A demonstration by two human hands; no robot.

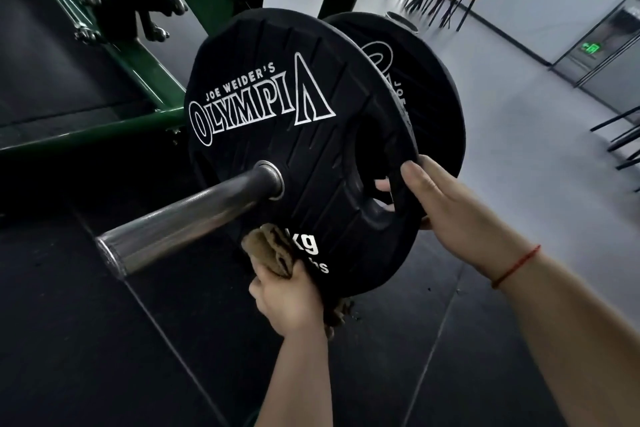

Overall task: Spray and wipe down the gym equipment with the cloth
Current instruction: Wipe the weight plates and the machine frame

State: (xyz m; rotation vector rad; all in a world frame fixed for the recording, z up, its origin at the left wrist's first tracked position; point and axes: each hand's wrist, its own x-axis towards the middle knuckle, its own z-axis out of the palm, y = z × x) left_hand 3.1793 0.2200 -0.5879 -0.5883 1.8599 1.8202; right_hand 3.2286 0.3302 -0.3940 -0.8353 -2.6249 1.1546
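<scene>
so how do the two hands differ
The left hand grips a crumpled tan cloth against the lower face of the front black weight plate; the right hand grips that plate's rim bare, fingers through its cut-out. Only the right wrist wears a red string. Both work the same plate.

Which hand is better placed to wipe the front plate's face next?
Left. The left hand grips the cloth against the lower face of the front plate; the right hand holds its rim, without a cloth.

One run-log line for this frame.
phase: wiping | left hand grips cloth against front plate | right hand grips front plate rim through handle hole
</scene>
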